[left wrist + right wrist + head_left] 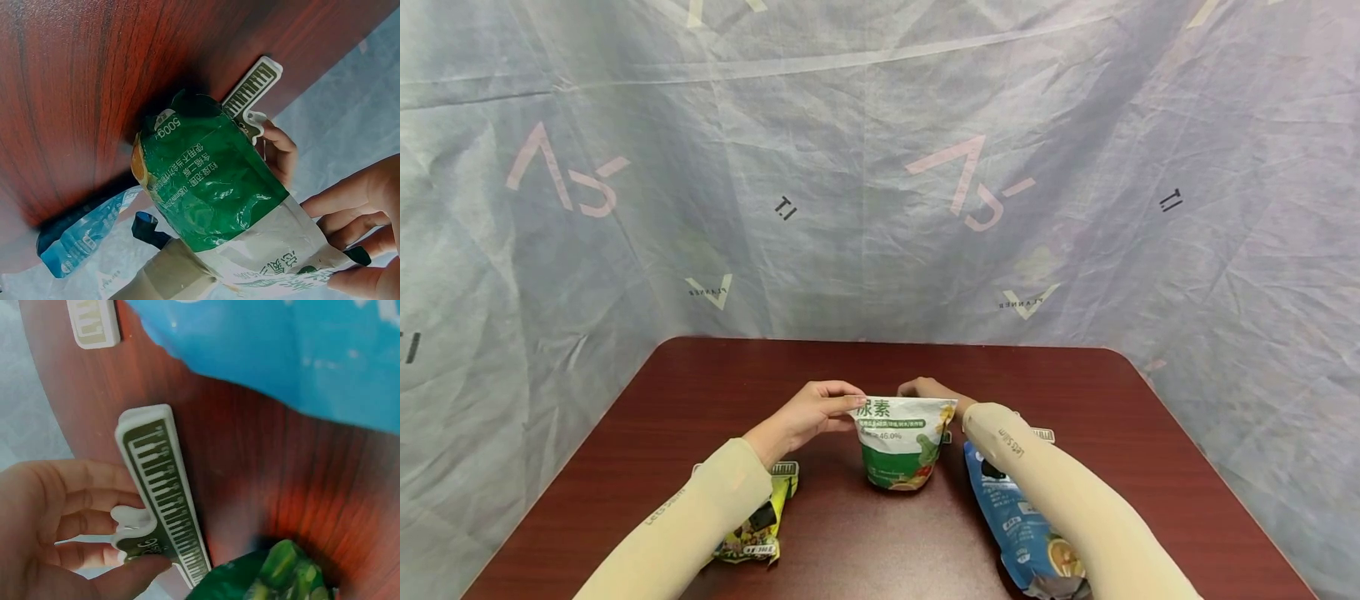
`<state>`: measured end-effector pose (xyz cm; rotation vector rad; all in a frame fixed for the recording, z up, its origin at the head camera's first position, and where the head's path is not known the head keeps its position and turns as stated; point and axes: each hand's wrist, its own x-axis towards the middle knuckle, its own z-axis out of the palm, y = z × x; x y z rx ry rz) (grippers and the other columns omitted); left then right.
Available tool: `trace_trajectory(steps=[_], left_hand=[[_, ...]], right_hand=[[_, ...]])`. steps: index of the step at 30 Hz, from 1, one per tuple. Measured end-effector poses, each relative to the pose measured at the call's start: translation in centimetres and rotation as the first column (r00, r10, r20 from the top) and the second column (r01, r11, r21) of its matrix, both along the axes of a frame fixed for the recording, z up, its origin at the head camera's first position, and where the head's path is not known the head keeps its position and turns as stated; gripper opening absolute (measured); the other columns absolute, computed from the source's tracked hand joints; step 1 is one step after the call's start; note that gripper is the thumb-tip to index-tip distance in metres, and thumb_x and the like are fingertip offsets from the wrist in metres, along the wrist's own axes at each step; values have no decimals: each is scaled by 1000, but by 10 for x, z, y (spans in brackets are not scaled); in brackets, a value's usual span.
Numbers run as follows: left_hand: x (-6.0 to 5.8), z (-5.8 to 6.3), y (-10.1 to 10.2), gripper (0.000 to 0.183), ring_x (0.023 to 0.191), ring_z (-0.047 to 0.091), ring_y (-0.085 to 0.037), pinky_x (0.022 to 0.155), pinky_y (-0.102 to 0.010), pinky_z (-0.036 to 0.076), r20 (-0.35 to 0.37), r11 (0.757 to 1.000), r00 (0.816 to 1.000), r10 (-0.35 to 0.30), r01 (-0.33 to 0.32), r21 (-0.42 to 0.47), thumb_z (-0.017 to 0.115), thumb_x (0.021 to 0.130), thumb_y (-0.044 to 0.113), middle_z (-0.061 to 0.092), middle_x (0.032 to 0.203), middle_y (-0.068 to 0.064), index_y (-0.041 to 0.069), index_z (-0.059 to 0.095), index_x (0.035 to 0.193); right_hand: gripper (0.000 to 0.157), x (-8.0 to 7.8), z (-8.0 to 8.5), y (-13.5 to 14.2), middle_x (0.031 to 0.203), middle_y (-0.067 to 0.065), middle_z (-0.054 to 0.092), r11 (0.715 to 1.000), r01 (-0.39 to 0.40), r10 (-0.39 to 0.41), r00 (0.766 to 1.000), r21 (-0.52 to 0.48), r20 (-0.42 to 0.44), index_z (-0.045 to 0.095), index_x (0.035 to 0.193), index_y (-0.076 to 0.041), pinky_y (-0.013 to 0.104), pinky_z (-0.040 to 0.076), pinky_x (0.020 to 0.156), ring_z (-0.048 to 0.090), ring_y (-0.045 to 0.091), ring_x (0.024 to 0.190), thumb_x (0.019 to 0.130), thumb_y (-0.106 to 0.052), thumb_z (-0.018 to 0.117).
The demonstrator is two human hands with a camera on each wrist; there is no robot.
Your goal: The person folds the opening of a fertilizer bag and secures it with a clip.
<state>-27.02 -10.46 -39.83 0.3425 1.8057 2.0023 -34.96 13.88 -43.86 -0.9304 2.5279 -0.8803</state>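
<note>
Head view: a dark red-brown table [775, 358] with rounded far corners spreads before me, and a wrinkled grey cloth [850, 167] printed with letters hangs behind it and at both sides. I count three bags: one green-and-white bag [895, 458], upright mid-table between my hands; one yellow bag [752, 533], partly covered by my left forearm; one blue bag [1011, 523], partly covered by my right. My left hand [820, 412] pinches the green-and-white bag's top corner; my right hand [928, 387] is mostly hidden behind it.

Left wrist view: my left thumb and fingers are clamped on the white top edge. One piano-key clip [253, 87] shows beside the bag, at my right fingers.

Right wrist view: my right thumb and fingers grip that clip by its handle. One second clip [94, 322] lies on the table near the blue bag.
</note>
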Motion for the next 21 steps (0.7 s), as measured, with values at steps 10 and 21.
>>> trace_trajectory(steps=[10, 21], left_hand=[[0, 1, -1, 13, 84, 62, -18, 77, -38, 52, -5, 1000, 1000, -3, 3, -5, 66, 84, 15, 64, 95, -8, 9, 68, 96], [1, 1, -1, 12, 84, 63, -17, 76, -38, 52, 0, 1000, 1000, 0, 0, 6, 67, 83, 13, 65, 95, -8, 10, 68, 95]], right_hand=[[17, 19, 26, 2, 93, 5, 66, 995, 87, -86, 996, -43, 24, 67, 101, -4, 32, 51, 73, 62, 18, 85, 84, -9, 64], [15, 9, 38, 9, 83, 2, 66, 996, 80, -82, 996, -31, -42, 69, 91, -6, 28, 50, 66, 60, 13, 74, 80, 0, 61]])
